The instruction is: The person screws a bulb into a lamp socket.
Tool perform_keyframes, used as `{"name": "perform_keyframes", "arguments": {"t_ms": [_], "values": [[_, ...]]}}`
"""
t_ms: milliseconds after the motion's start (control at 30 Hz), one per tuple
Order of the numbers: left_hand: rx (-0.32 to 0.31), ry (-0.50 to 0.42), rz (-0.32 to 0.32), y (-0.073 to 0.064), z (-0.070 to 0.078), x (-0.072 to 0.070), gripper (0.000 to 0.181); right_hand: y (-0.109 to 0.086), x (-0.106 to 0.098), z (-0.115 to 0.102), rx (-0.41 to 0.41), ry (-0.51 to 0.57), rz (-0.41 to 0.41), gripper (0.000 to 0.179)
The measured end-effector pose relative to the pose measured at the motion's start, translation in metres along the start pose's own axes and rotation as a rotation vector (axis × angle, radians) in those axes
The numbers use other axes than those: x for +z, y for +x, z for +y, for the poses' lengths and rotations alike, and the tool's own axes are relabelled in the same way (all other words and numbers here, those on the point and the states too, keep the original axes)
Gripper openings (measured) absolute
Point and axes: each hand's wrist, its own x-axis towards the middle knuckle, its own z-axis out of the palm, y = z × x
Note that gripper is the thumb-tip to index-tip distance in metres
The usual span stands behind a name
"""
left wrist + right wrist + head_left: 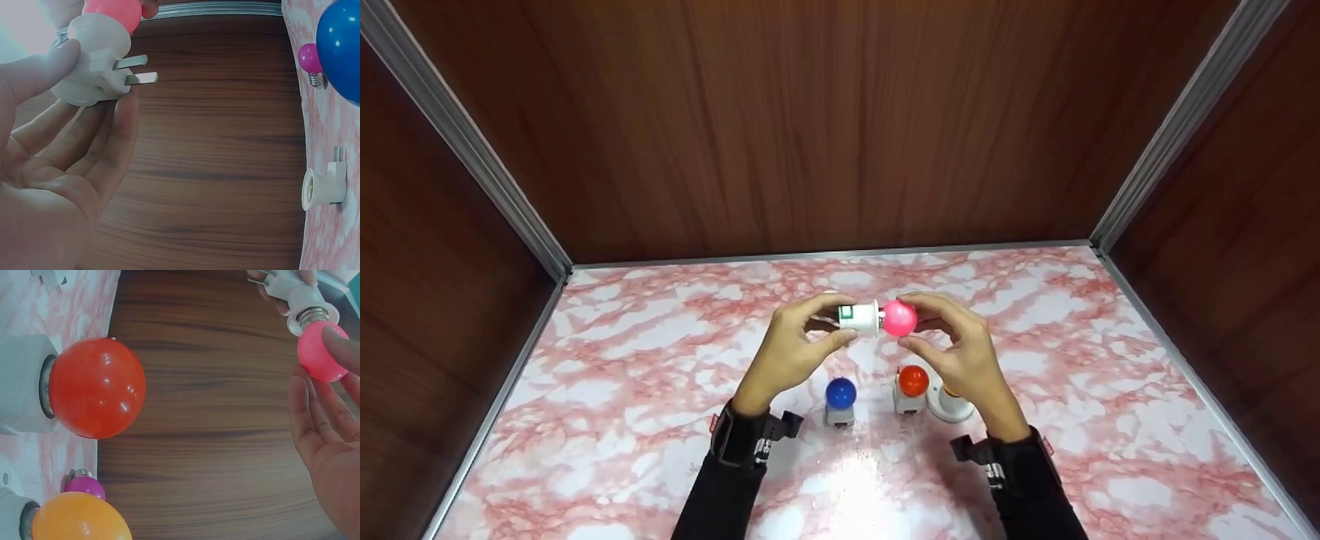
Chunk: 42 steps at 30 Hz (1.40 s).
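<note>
My left hand [795, 349] grips a white plug-in lamp socket [858, 318], thumb on one side and fingers on the other. Two flat metal prongs [142, 79] stick out of that socket in the left wrist view. From the opposite side, my right hand [960, 349] holds a pink round bulb [899, 319] between thumb and fingertips. The bulb's metal screw base [313, 316] is at the socket's mouth, with part of its thread showing outside the rim. Both things are held up above the table, lying nearly level in the head view.
Below the hands, a blue bulb [841, 393] and a red bulb [913, 380] stand in white holders. A round white base [951, 406] carries an orange bulb [81, 518], partly behind my right hand. A loose magenta bulb [309, 58] and a bulbless plug-in socket [322, 189] lie on the marbled table [622, 420].
</note>
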Motion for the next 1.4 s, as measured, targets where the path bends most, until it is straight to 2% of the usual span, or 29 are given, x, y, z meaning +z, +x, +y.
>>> {"name": "perform_keyframes", "arguments": {"t_ms": [667, 1133, 1400], "values": [[0.029, 0.007, 0.004, 0.0012, -0.0001, 0.001, 0.036, -0.0004, 0.0, 0.0018, 0.017, -0.011, -0.003, 0.05], [0.025, 0.019, 0.006, 0.0012, 0.0008, 0.0008, 0.037, -0.0006, 0.0, 0.0025, 0.063, -0.014, -0.01, 0.047], [0.014, 0.021, 0.006, 0.0004, 0.0014, 0.0005, 0.037, -0.0016, 0.0024, 0.0023, 0.057, 0.01, 0.005, 0.047]]}}
